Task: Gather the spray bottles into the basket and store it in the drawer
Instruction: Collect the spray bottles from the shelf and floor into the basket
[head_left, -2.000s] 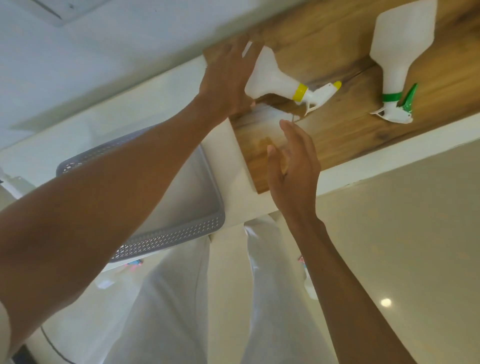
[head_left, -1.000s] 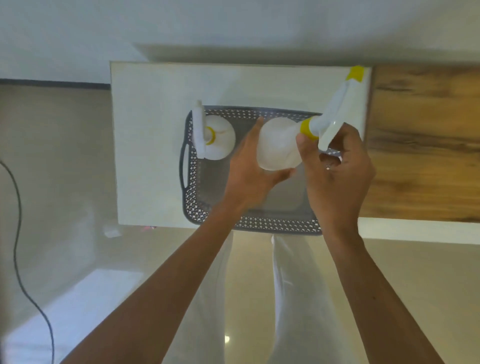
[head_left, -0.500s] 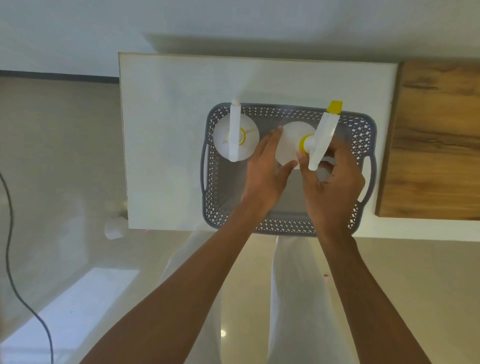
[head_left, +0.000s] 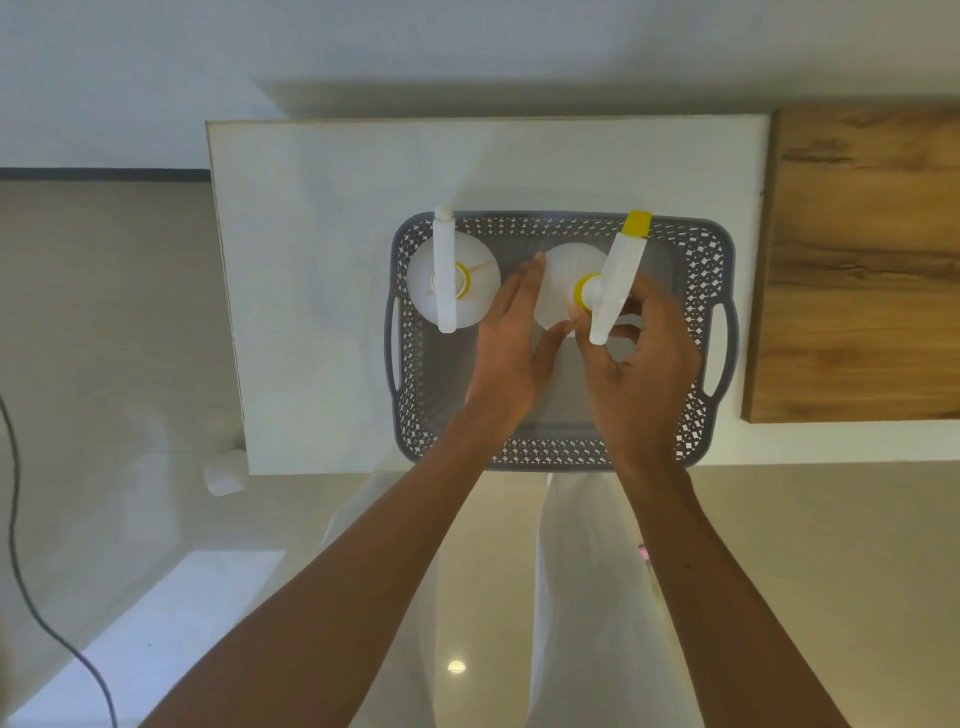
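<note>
White cabinet top (head_left: 322, 260) carries a grey basket (head_left: 696, 249) at its near edge. One spray bottle (head_left: 452, 280) stands upright at the basket's left end and a second bottle (head_left: 566, 270) stands upright mid-basket. The right hand (head_left: 644, 374) pinches the second bottle's neck by the trigger, and the left hand (head_left: 506, 348) rests straight-fingered against its side. Free basket floor lies right and nearer.

Just the one camera here, wide-angle, worn on the person's head and aimed pretty much straight down. You get a close top-down look at the basket (head_left: 561, 457) sitting mid-frame on the white counter (head_left: 322, 270). The wooden top (head_left: 857, 270) runs off the right edge. Both forearms (head_left: 363, 571) come up from the bottom, over white trousers (head_left: 582, 597) and the floor (head_left: 104, 338).
</note>
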